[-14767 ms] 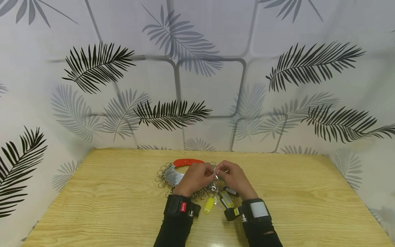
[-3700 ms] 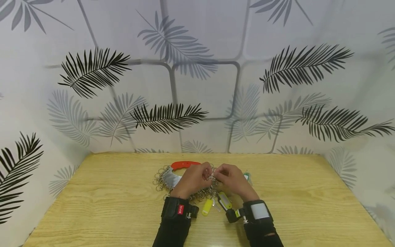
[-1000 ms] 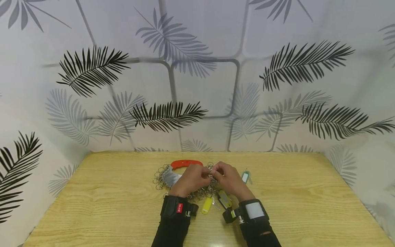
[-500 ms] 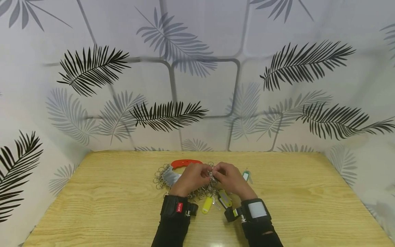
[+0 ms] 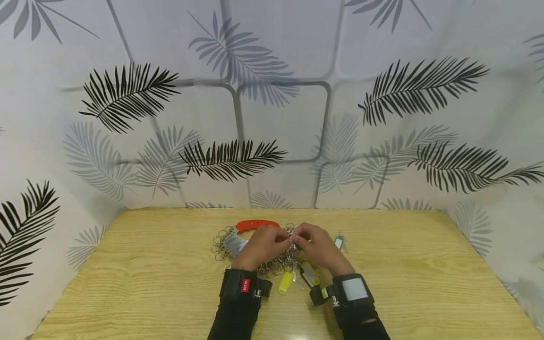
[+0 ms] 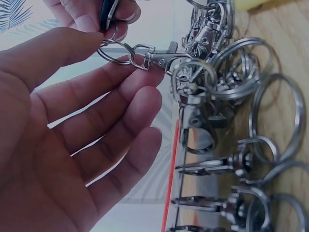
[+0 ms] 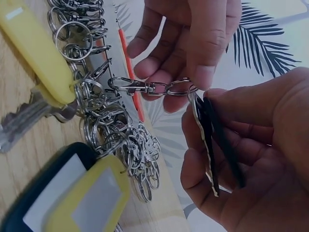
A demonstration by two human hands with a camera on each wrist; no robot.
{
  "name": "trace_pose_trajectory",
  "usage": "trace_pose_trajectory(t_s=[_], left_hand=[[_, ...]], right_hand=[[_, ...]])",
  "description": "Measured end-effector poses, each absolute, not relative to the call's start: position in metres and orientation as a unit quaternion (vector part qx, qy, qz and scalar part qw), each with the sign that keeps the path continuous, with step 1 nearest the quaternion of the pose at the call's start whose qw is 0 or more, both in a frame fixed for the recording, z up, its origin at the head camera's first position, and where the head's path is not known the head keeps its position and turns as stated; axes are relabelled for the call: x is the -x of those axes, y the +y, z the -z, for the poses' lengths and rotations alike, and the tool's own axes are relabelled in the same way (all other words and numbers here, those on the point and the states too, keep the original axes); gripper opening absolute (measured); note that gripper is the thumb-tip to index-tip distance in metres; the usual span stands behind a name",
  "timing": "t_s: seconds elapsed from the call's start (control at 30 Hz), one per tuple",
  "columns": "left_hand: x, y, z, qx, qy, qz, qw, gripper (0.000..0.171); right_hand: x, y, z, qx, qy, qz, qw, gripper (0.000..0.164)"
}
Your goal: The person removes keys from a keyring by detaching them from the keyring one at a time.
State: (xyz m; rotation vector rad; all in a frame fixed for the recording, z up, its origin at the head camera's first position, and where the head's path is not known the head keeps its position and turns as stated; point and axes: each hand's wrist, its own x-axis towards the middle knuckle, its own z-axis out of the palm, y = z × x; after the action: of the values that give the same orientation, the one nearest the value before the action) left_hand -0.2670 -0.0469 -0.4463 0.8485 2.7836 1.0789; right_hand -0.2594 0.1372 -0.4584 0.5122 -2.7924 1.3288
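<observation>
My left hand [image 5: 263, 243] pinches a split ring [image 6: 113, 57] between thumb and index finger, its other fingers loosely spread. A swivel clip [image 6: 157, 59] joins that ring to the metal plate [image 5: 234, 243], which has a red handle [image 5: 257, 224] and many hanging clips and rings. Opposite, my right hand [image 5: 318, 243] pinches a dark key tag [image 7: 224, 140] together with a key [image 7: 205, 145]. Their top ends meet the split ring at the left thumb tip; whether they are threaded on it I cannot tell.
A yellow tag [image 5: 285, 282] and a silver key [image 7: 24, 118] hang from rings near the front. Another yellow tag [image 7: 94, 198] overlaps a dark tag [image 7: 53, 188]. Right of my right hand lies a green tag [image 5: 338, 242] with a key. A patterned wall stands behind the wooden table [image 5: 170, 283].
Since the oldest frame, the green tag has come to lie on the table at right, and a dark tag has left its place by the right wrist. Lately only my fingertips have shifted slightly.
</observation>
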Motion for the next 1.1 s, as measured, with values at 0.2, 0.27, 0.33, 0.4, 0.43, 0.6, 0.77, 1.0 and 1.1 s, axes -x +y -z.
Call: trace_pose_trajectory(t_s=[0.2, 0.27, 0.33, 0.4, 0.43, 0.6, 0.77, 1.0, 1.1], left_hand=[[0.2670, -0.0465, 0.4457, -0.272, 0.895, -0.353, 0.025, 0.013], [0.2673, -0.0458, 0.4459, -0.272, 0.894, -0.355, 0.028, 0.012], [0.2674, -0.0454, 0.4459, -0.272, 0.893, -0.358, 0.031, 0.012], [0.2677, -0.0452, 0.4462, -0.274, 0.892, -0.359, 0.032, 0.013], [0.2676, -0.0451, 0.4459, -0.274, 0.892, -0.358, 0.033, 0.013], [0.2677, -0.0453, 0.4451, -0.271, 0.893, -0.357, 0.037, 0.015], [0.2671, -0.0454, 0.4458, -0.270, 0.892, -0.363, 0.028, 0.016], [0.2667, -0.0458, 0.4478, -0.274, 0.894, -0.354, 0.020, 0.015], [0.2666, -0.0458, 0.4470, -0.271, 0.896, -0.352, 0.023, 0.016]], right_hand=[[0.2588, 0.1354, 0.4585, -0.159, -0.891, -0.426, 0.000, 0.008], [0.2589, 0.1351, 0.4591, -0.156, -0.892, -0.424, 0.002, 0.008], [0.2591, 0.1349, 0.4597, -0.151, -0.894, -0.423, 0.005, 0.008], [0.2591, 0.1346, 0.4601, -0.145, -0.895, -0.422, 0.008, 0.008], [0.2591, 0.1345, 0.4602, -0.142, -0.895, -0.423, 0.010, 0.007], [0.2591, 0.1334, 0.4598, -0.132, -0.897, -0.422, 0.017, 0.007], [0.2594, 0.1345, 0.4588, -0.135, -0.899, -0.417, 0.018, 0.007], [0.2586, 0.1362, 0.4579, -0.158, -0.892, -0.424, 0.002, 0.008], [0.2588, 0.1368, 0.4578, -0.164, -0.891, -0.423, 0.001, 0.007]])
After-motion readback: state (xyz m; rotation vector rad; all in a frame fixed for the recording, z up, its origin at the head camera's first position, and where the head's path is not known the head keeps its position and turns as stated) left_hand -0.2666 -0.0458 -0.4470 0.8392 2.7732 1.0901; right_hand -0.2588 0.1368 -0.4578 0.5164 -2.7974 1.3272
